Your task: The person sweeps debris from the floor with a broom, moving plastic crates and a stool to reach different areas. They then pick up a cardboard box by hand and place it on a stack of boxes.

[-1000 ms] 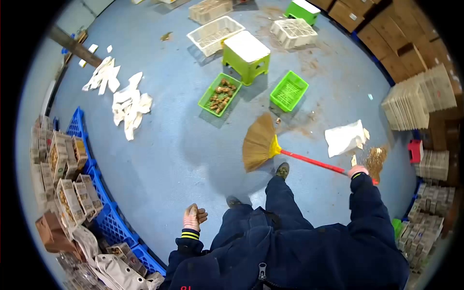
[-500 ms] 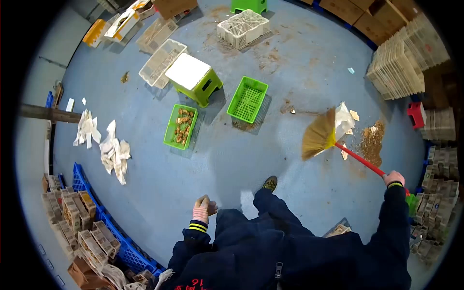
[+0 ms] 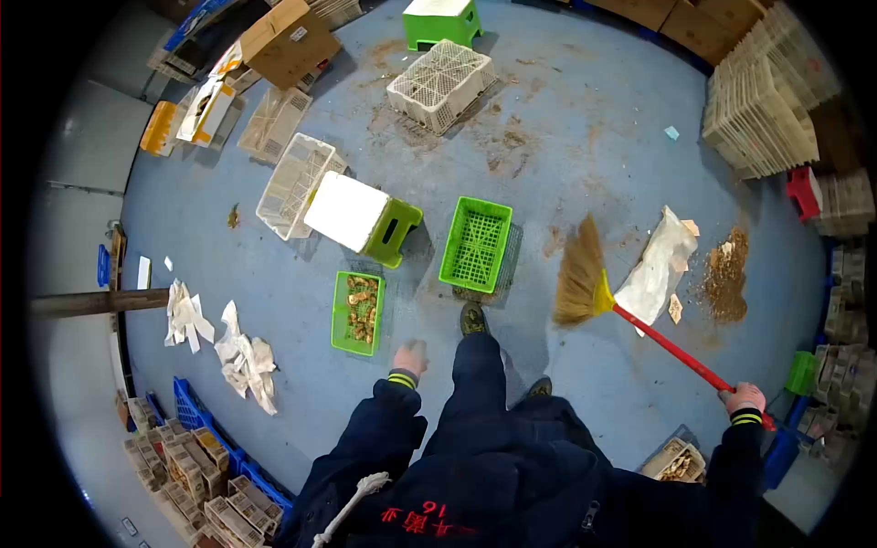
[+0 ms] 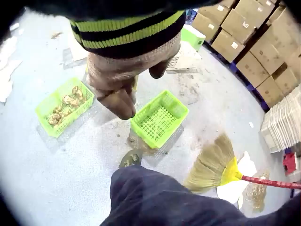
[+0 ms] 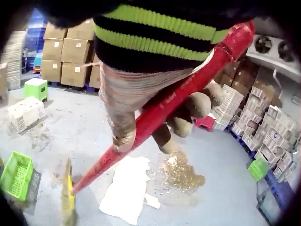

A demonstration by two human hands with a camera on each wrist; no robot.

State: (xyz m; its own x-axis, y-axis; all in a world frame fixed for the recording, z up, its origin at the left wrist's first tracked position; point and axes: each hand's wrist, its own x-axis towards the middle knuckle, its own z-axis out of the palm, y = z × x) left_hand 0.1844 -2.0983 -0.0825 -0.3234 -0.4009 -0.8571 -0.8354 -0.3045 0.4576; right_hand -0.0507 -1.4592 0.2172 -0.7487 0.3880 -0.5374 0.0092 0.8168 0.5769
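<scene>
"Broom (image 3: 585, 274) has come off the white sheet (image 3: 660, 260) it half hid a moment ago, and my left boot (image 3: 473, 319) has stepped up by the empty green basket (image 3: 449, 239)."

"How are your hands?"

"My right hand (image 3: 746, 399) has its fingers wrapped round the red handle (image 3: 671, 352); my left hand (image 3: 411, 358) hangs loose, pinching nothing I can see."

"Any trick to it?"

"I'd keep the handle low so the bristles lie along the floor (image 3: 630, 393), and use short strokes; a hard one could scatter the brown heap (image 3: 726, 279)."

"Count it off, nearest first."

"One broom, its head just left of the sheet. Two green baskets ahead, the other (image 3: 341, 320) holding brown lumps (image 3: 363, 306) too bunched to count. One sheet, one heap to its right. Farther out, one green stool (image 3: 349, 212), one white crate (image 3: 441, 84), seemingly upturned, then a second stool (image 3: 442, 26)."
</scene>
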